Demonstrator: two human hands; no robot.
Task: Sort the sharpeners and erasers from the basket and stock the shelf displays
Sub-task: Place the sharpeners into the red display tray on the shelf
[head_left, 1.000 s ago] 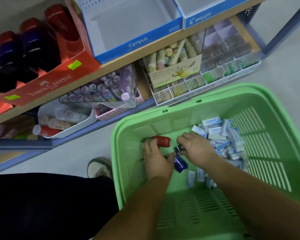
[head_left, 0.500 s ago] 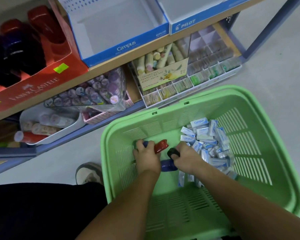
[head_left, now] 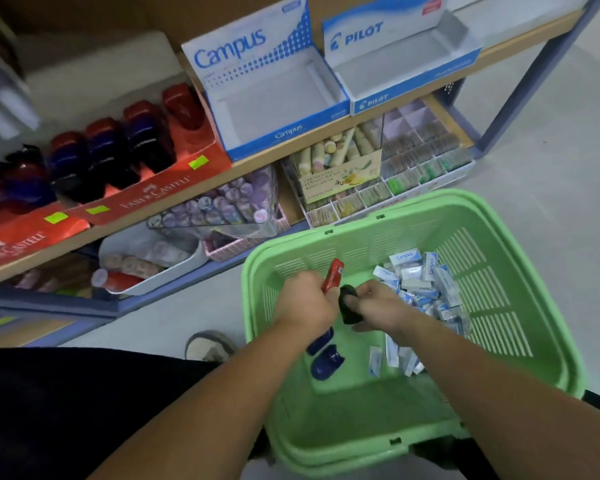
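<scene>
Both hands are inside the green basket (head_left: pixel 520 258). My left hand (head_left: pixel 303 303) is closed around a red sharpener (head_left: pixel 332 275) and a blue sharpener (head_left: pixel 321 339) that sticks out below the fist. My right hand (head_left: pixel 378 306) grips a black sharpener (head_left: pixel 349 304). Another blue sharpener (head_left: pixel 326 365) lies on the basket floor under my left wrist. A heap of white and blue erasers (head_left: pixel 420 282) fills the basket's right side. On the shelf stand a red Faber-Castell tray (head_left: pixel 153 192) with red and blue sharpeners, a Campus box (head_left: pixel 278 98) and a Pilot box (head_left: pixel 406 71).
Below the wooden shelf board (head_left: pixel 257 161) are a clear bin of purple tubes (head_left: pixel 219 206), a hand-cream display (head_left: pixel 340 174) and a divided tray (head_left: pixel 426 157). A white tub (head_left: pixel 174 268) sits lower left. A shoe (head_left: pixel 208 346) rests on the grey floor beside the basket.
The view has tilted up, showing more of the shelf. My left hand has lifted the red sharpener upright, and my right hand has raised the black sharpener off the basket floor.
</scene>
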